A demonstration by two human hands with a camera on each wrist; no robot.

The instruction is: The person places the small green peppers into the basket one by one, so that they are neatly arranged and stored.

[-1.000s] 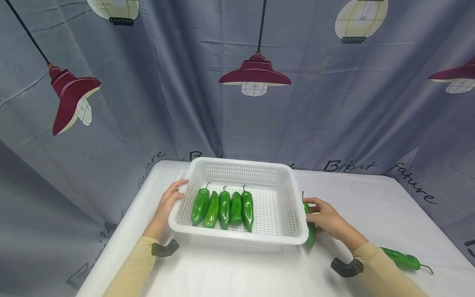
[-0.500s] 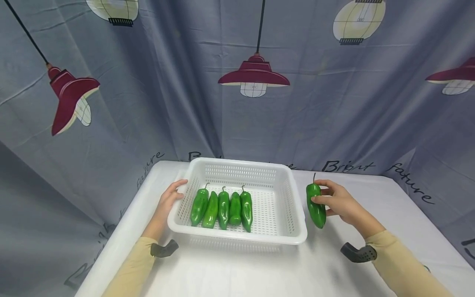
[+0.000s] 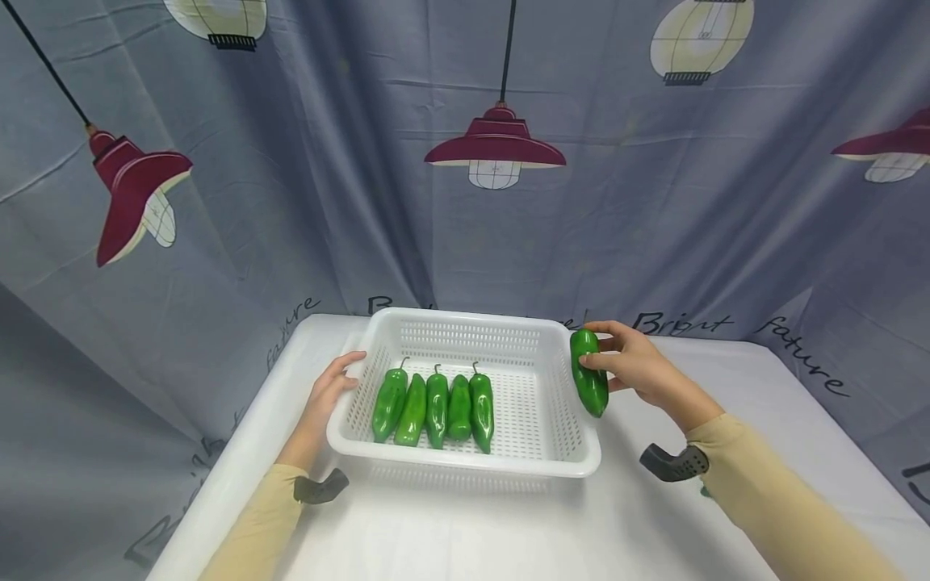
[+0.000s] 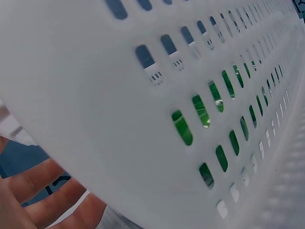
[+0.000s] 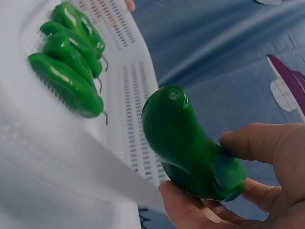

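Observation:
A white perforated plastic basket (image 3: 465,460) holds several green peppers (image 3: 437,407), side by side in its left half. At its left rim my left hand (image 3: 325,399) rests with extended fingers. The left wrist view shows these fingers (image 4: 62,202) beside the basket's wall, partly hidden by it. My right hand (image 3: 639,365) pinches another green pepper (image 3: 587,375) between thumb and fingers, raised near the basket's right rim. Seen from the right wrist, that held pepper (image 5: 178,133) is in front of the basket's side.
A bit of another green pepper (image 3: 705,491) shows beside the right sleeve, which hides the remainder. The white tabletop (image 3: 450,532) extends in front of the basket. A blue-grey curtain (image 3: 349,202) with printed lamps hangs behind the table.
My right hand has lifted the pepper from beside the basket's right side, swung it outward, then brought it back left and higher near the rim. The left hand and basket stay put.

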